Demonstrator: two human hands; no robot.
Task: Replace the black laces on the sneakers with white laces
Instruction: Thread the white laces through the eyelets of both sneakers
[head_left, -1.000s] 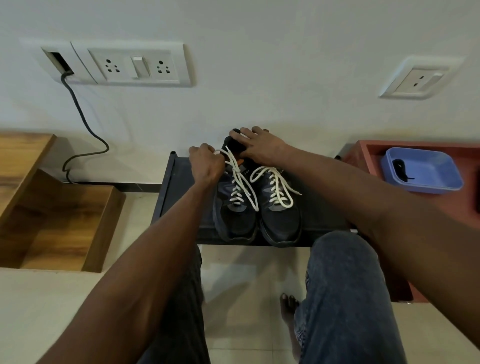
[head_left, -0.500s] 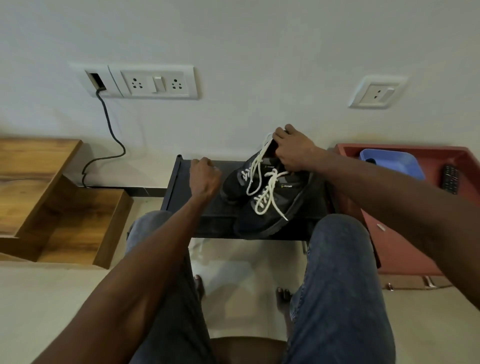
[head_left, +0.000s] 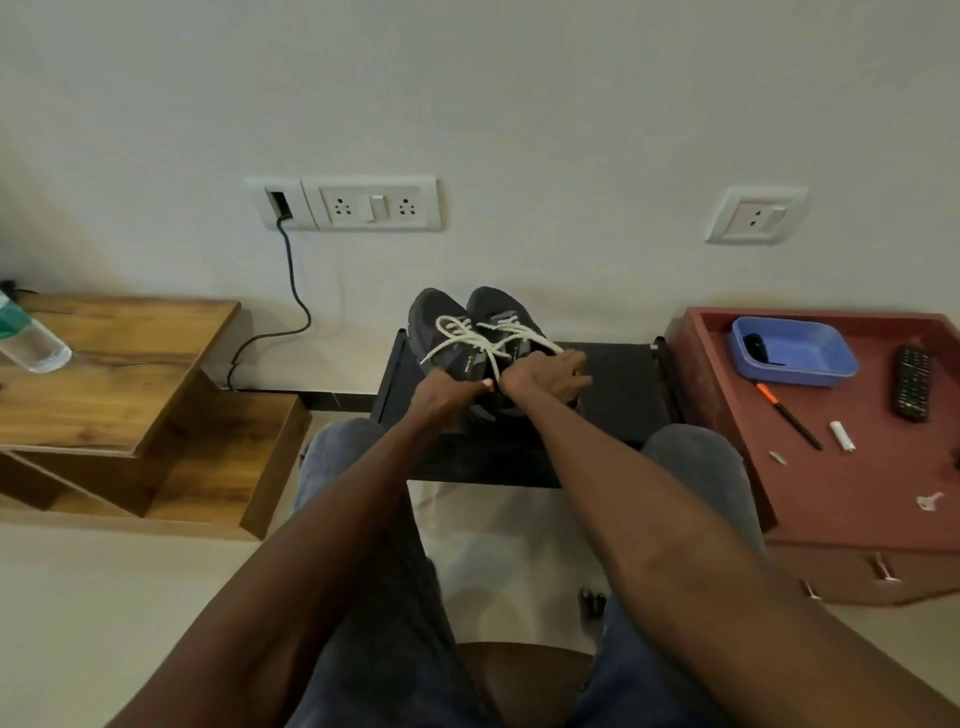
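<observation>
At centre frame, on the black bench (head_left: 618, 384), both sneakers (head_left: 472, 338) already carry white laces (head_left: 470, 338). Left hand (head_left: 449, 397) and right hand (head_left: 548, 376) curl around their heels, apparently setting them straight; next likely comes tidying the loose lace ends.

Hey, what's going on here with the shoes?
A seated person is handling a pair of dark sneakers on a low black stand against the wall. Both sneakers already carry white laces. The left hand and right hand grip the near ends of the shoes, toes pointing at the wall. A blue tray on the red cabinet holds something black.
</observation>
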